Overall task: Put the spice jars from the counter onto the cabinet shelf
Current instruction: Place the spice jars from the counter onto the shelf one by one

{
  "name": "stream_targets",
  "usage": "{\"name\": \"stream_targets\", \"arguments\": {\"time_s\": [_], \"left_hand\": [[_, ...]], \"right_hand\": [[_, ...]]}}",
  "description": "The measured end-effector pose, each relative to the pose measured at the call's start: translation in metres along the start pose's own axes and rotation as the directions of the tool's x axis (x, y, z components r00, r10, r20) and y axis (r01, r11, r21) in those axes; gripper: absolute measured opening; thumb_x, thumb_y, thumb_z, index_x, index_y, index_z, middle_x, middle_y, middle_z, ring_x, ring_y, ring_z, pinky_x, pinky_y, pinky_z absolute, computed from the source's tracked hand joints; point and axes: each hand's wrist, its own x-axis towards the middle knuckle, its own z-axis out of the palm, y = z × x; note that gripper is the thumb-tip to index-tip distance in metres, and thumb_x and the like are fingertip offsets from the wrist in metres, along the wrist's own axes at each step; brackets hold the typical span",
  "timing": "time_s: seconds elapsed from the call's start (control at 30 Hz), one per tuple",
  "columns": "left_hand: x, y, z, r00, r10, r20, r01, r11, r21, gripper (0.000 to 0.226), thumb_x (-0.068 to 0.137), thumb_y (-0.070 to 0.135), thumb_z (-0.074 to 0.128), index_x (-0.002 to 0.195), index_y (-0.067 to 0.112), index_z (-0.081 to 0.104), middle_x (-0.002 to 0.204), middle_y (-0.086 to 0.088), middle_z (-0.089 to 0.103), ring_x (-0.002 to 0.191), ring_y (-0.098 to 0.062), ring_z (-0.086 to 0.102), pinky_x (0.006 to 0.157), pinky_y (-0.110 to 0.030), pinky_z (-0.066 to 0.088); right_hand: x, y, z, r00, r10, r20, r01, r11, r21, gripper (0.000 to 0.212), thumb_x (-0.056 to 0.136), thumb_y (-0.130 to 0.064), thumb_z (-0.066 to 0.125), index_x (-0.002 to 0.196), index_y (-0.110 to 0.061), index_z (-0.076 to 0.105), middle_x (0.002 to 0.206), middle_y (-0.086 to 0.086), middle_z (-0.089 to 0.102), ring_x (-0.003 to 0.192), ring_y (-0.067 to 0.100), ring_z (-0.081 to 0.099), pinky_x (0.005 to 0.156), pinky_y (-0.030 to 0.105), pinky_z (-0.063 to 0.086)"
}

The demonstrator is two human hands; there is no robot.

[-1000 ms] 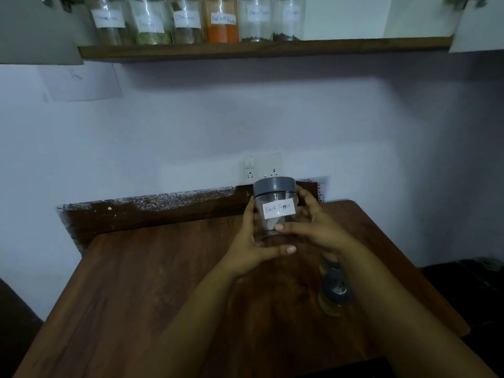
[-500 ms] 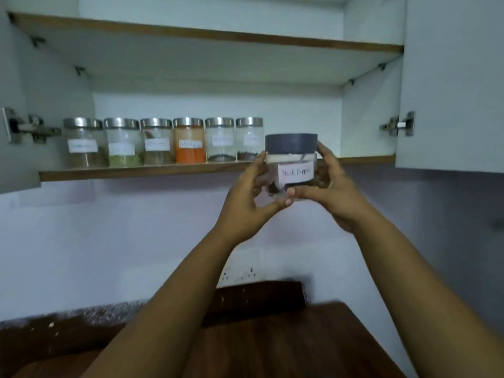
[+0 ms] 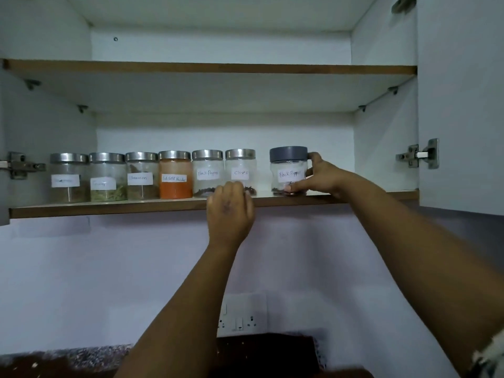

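Half a second ago both hands held the grey-lidded jar (image 3: 288, 171) in the air in front of the cabinet shelf (image 3: 109, 207); now the jar stands upright on that shelf, at the right end of the row and a small gap apart from the "Cloves" jar (image 3: 240, 170). The right hand (image 3: 324, 177) still holds it, thumb along the base and fingers curled round the far side near the lid. The left hand (image 3: 230, 210) has let go and dropped below the shelf's front edge, its fingers loosely curled and holding nothing (its knuckles overlap the foot of the Cloves jar from this angle, and whether they touch it is hard to say). The six silver-lidded jars (image 3: 174, 174) stand in the same order as before, side by side. The view has tilted further up: more of the upper shelf (image 3: 210, 69) shows, and the wall socket (image 3: 240, 316) now appears low between the forearms.
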Motion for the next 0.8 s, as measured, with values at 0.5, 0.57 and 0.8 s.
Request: {"name": "stream_targets", "arguments": {"time_s": [0.5, 0.57, 0.8], "left_hand": [[-0.013, -0.03, 0.042, 0.978, 0.152, -0.141, -0.112, 0.959, 0.261, 0.026, 0.095, 0.03, 0.038, 0.086, 0.011, 0.054, 0.082, -0.009, 0.053, 0.076, -0.023, 0.042, 0.074, -0.035, 0.034], [-0.013, -0.031, 0.042, 0.978, 0.151, -0.144, -0.109, 0.958, 0.265, 0.026, 0.095, 0.029, 0.037, 0.086, 0.011, 0.054, 0.083, -0.009, 0.053, 0.078, -0.022, 0.041, 0.076, -0.035, 0.035], [-0.014, -0.029, 0.041, 0.982, 0.136, -0.134, -0.099, 0.963, 0.252, 0.025, 0.095, 0.028, 0.037, 0.087, 0.011, 0.054, 0.085, -0.008, 0.054, 0.081, -0.022, 0.041, 0.077, -0.035, 0.036]], "right_hand": [[0.063, 0.021, 0.019, 0.985, 0.035, 0.17, -0.034, 0.999, -0.007, 0.092, 0.076, -0.026, 0.082, 0.147, -0.013, 0.025, 0.134, 0.005, 0.053, 0.118, 0.021, 0.051, 0.096, 0.03, 0.043], [0.063, 0.02, 0.021, 0.983, 0.034, 0.182, -0.034, 0.999, -0.005, 0.092, 0.076, -0.027, 0.082, 0.147, -0.013, 0.025, 0.136, 0.005, 0.052, 0.121, 0.021, 0.051, 0.1, 0.033, 0.044], [0.057, 0.02, 0.017, 0.987, 0.038, 0.156, -0.027, 0.997, -0.069, 0.08, 0.08, -0.031, 0.078, 0.141, -0.007, 0.033, 0.125, 0.005, 0.051, 0.106, 0.019, 0.048, 0.084, 0.028, 0.039]]}}
